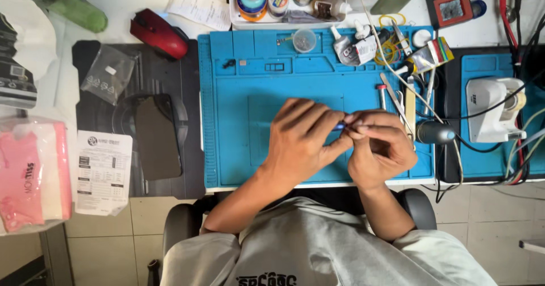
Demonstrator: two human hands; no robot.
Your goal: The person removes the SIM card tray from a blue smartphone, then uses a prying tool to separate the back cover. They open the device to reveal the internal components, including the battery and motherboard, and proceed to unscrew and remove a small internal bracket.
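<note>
Two bare hands meet over the middle of a blue work mat [238,127], fingertips pressed together around a small blue part [339,126] (too tiny to tell what it is). The left hand [301,141] lies knuckles-up, its fingers stretched toward the part and its thumb tucked under them. The right hand [379,147] is curled, with thumb and forefinger pinched on the same part from the other side. Both hands hover just above the mat, near its front edge. Left of the mat, a dark phone [158,137] lies face down on a black pad, with a printed paper slip [103,171] beside it and a red computer mouse [160,34] farther back. Along the mat's right edge lie tweezers and small tools [406,101], and a white tray of small jars [284,2] sits behind the mat.
</note>
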